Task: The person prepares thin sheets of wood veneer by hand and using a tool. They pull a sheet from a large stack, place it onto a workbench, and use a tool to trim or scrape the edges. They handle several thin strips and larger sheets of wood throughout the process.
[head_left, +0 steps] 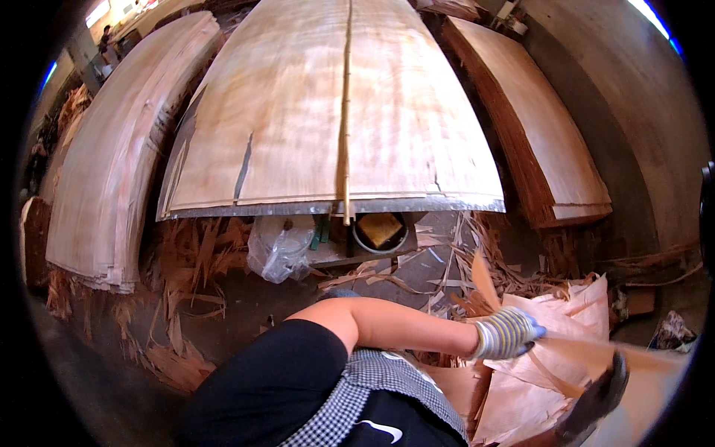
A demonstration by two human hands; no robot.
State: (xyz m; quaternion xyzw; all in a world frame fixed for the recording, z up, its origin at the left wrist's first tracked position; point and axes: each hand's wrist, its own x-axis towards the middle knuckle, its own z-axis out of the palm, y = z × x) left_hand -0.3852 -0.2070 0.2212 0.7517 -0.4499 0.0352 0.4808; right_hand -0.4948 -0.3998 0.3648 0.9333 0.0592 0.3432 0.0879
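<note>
My left arm reaches across to the right, and my left hand (510, 333), in a striped glove with bluish fingers, is closed on a strip of wood veneer (577, 352). The strip runs off to the right and smears with motion. Another narrow veneer piece (485, 281) sticks up just behind the glove. Below the hand lies a heap of pale, torn veneer sheets (525, 395). A dark, blurred shape at the lower right, seemingly my right hand (602, 395) in a dark glove, is beside the veneer; its fingers cannot be made out.
Ahead stands a broad stack of veneer sheets (298, 127) with a thin stick (345, 112) lying along it. Veneer stacks flank it on the left (112, 164) and right (547, 119). Beneath are a plastic-wrapped bucket (281, 249) and a round basin (380, 232). Scraps (186, 298) litter the floor.
</note>
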